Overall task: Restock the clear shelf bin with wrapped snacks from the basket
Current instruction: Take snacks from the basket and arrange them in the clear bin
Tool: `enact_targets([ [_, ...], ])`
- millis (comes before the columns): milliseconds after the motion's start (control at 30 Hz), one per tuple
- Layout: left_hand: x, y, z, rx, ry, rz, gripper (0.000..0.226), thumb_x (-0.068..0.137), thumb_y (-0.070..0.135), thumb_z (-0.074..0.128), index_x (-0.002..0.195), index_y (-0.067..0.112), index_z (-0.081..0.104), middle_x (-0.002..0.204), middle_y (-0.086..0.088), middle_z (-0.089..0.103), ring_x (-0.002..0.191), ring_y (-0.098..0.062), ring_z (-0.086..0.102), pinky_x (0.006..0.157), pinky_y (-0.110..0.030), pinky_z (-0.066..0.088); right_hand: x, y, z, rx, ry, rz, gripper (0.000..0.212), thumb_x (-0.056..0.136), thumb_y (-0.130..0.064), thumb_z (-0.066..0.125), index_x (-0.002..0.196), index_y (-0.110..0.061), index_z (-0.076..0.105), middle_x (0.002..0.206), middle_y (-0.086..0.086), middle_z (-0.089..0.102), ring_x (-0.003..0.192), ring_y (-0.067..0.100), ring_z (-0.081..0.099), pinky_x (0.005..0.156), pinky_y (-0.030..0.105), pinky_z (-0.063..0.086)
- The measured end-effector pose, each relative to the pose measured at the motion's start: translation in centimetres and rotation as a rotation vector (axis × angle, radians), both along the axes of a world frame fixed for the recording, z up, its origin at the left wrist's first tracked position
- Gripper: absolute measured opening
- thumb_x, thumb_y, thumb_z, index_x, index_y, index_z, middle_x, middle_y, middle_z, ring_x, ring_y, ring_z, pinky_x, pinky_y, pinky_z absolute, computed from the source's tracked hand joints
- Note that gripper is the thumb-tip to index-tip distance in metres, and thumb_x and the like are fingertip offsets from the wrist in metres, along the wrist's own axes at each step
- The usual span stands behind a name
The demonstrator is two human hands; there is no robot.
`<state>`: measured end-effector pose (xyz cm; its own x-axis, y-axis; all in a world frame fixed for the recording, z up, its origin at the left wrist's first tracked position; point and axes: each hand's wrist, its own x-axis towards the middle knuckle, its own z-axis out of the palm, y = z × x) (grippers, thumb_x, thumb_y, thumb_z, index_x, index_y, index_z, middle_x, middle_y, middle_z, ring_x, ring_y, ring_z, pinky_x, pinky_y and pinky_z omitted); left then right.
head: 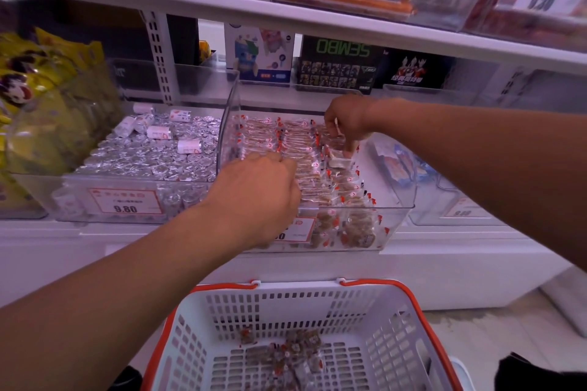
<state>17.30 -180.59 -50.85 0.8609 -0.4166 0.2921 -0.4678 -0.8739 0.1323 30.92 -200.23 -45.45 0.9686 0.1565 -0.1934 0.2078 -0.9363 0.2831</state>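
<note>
A clear shelf bin point(395, 208) in the middle of the shelf holds rows of brown wrapped snacks point(313, 168) in clear wrappers with red marks. My left hand point(254, 197) hovers knuckles-up over the bin's front left, fingers curled down; what it holds is hidden. My right hand point(347, 124) reaches into the back right of the bin, with its fingers pinching a wrapped snack point(341, 162) among the rows. Below, a white basket point(317, 298) with an orange rim sits on the floor, and several wrapped snacks point(286, 355) lie on its bottom.
A bin of silver-wrapped rolls point(152, 155) with a 9.80 tag stands left of the snack bin. Yellow bags point(41, 98) fill the far left. Another clear bin point(444, 200) is at right. Boxes point(336, 63) stand behind, and a shelf point(286, 14) hangs overhead.
</note>
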Motion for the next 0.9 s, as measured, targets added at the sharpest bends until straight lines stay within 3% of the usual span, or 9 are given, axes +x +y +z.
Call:
enact_targets([
  [333,-0.1,-0.1,0.0,-0.019,-0.029,-0.003,0.025,0.100,0.034,0.035,0.104,0.019,0.056,0.104,-0.004,0.062,0.090,-0.023,0.055,0.076,-0.038,0.048,-1.5,0.5,0.6,0.026,-0.063,0.040,0.046,0.061,-0.017,0.092,0.097,-0.014,0.063,0.102,0.005,0.064,0.095,0.026,0.057,0.072,0.031,0.043],
  [433,-0.2,-0.1,0.1,-0.023,-0.037,-0.003,0.025,0.100,0.034,0.036,0.104,0.019,0.056,0.104,-0.004,0.062,0.091,-0.024,0.056,0.074,-0.037,0.047,-2.4,0.5,0.5,0.032,-0.061,0.046,0.041,0.061,-0.021,0.092,0.087,-0.013,0.062,0.091,0.003,0.064,0.087,0.024,0.059,0.068,0.029,0.042],
  [533,-0.3,-0.2,0.1,-0.038,-0.045,-0.006,0.023,0.100,0.032,0.037,0.102,0.019,0.056,0.103,-0.004,0.063,0.091,-0.024,0.057,0.074,-0.037,0.048,-3.1,0.5,0.4,0.058,0.038,0.016,0.028,0.068,-0.017,0.088,0.078,-0.013,0.062,0.082,0.004,0.068,0.080,0.023,0.066,0.070,0.033,0.053],
  [633,-0.3,0.0,0.2,-0.086,-0.068,-0.027,0.023,0.100,0.031,0.039,0.099,0.017,0.058,0.100,-0.004,0.062,0.092,-0.025,0.057,0.078,-0.040,0.051,-3.1,0.2,0.5,0.162,-0.074,0.076,0.011,0.088,-0.011,0.068,0.098,-0.009,0.070,0.102,0.007,0.071,0.093,0.024,0.065,0.080,0.034,0.053],
  [700,-0.3,0.2,0.1,-0.095,-0.072,-0.041,0.026,0.100,0.033,0.039,0.095,0.017,0.058,0.096,-0.003,0.061,0.090,-0.025,0.058,0.076,-0.039,0.051,-3.5,0.3,0.2,0.214,-0.111,0.101,0.025,0.096,-0.014,0.054,0.119,-0.011,0.065,0.118,0.005,0.064,0.105,0.025,0.060,0.087,0.033,0.048],
  [900,-0.2,0.3,-0.4,-0.048,-0.060,-0.062,0.032,0.102,0.036,0.034,0.079,0.022,0.050,0.081,0.002,0.050,0.076,-0.022,0.052,0.066,-0.036,0.045,-5.0,0.8,-2.7,0.183,0.194,0.039,0.039,0.099,-0.007,0.044,0.138,-0.006,0.043,0.135,0.015,0.052,0.102,0.022,0.047,0.083,0.033,0.035],
])
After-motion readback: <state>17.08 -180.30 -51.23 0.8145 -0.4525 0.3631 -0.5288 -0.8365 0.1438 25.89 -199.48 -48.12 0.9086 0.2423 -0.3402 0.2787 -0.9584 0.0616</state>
